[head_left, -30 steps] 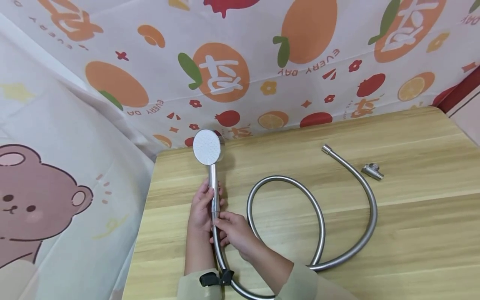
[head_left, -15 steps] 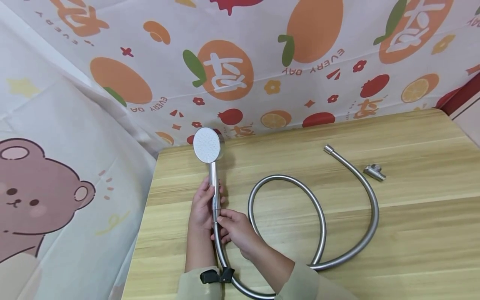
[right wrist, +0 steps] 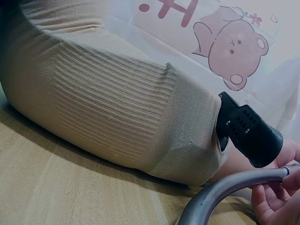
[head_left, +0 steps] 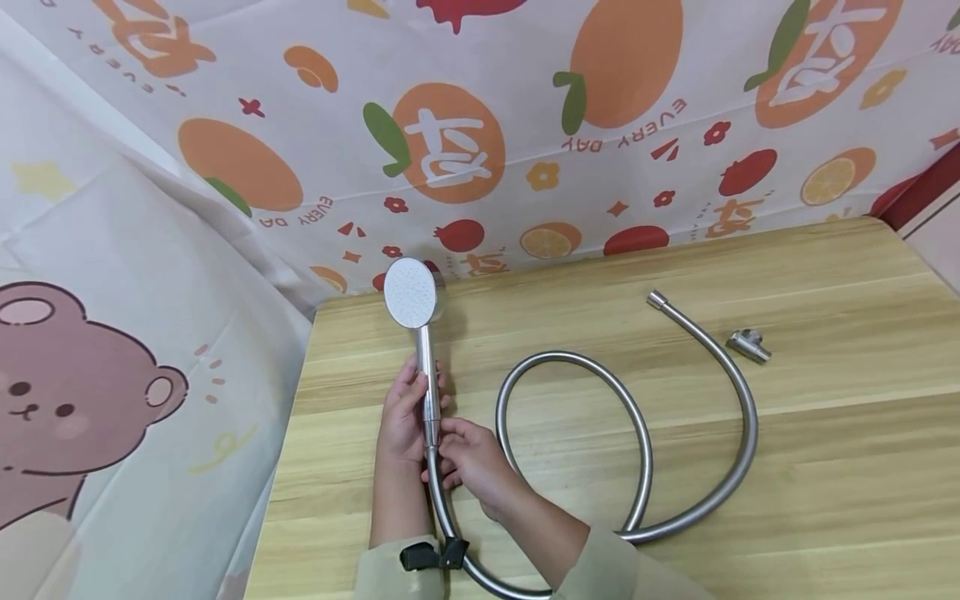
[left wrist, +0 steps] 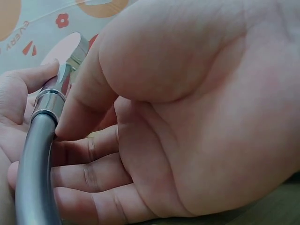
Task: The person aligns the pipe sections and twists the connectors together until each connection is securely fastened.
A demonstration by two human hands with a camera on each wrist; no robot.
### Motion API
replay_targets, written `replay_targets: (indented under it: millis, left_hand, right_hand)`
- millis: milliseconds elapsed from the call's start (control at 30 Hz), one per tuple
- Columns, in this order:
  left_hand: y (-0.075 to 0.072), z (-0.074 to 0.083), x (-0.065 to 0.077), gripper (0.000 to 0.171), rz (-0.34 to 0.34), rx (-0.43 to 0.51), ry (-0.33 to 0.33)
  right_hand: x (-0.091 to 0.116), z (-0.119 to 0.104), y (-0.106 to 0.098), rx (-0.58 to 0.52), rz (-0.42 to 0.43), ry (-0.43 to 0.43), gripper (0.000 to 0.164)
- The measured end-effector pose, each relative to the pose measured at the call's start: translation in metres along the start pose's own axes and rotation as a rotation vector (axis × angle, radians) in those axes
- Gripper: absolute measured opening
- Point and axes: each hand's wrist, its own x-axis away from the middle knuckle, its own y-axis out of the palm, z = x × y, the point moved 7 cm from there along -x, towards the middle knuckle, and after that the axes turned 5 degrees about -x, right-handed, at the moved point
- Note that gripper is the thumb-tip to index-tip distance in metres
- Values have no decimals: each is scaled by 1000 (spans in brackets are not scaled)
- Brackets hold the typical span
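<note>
In the head view, a chrome handheld shower head (head_left: 410, 292) with a white spray face stands nearly upright at the table's left. My left hand (head_left: 402, 425) grips its handle (head_left: 425, 358), thumb across the front and fingertips showing on the far side. Just below, my right hand (head_left: 480, 467) has thumb and fingers at the metal connector (head_left: 431, 433) where the grey shower hose (head_left: 438, 492) meets the handle. In the left wrist view, the right thumb (left wrist: 84, 110) touches beside the connector (left wrist: 48, 103), while the other fingers curl behind the hose (left wrist: 35, 173).
The hose loops across the wooden table (head_left: 847, 467) to a free end fitting (head_left: 656, 298). A small chrome angle valve (head_left: 747, 344) lies right of it. Behind the table hangs a fruit-print cloth (head_left: 525, 150). A black wrist camera (right wrist: 253, 133) sits on the left sleeve.
The right thumb and fingers have shifted slightly around the connector, which now shows more. The shower head has tipped very slightly left. The left hand keeps its hold.
</note>
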Motion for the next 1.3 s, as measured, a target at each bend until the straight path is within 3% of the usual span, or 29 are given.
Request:
replay_targets:
  millis: [167,433,700,900,1100,1300]
  left_hand:
    - [0,0,0,54,0,-1,-1]
    - [0,0,1,47,27,-27,-9]
    - [4,1,0,48,-38,16,2]
    - [3,1,-2,48,-17,2,0]
    - [-2,1,2,44,40,-20,-10]
    - [-2,-1,0,46,9,-9,2]
  right_hand:
    - [0,1,-1,-10,19,4,34]
    - [0,-1,-1,2,9,1,39]
    - [-3,2,-3,15,39,-24,42]
    - [-2,-2,-2,15,42,-43,36]
    - [0,1,0,6,23,-4,29]
    - [2,0,-1,-11,34,6,26]
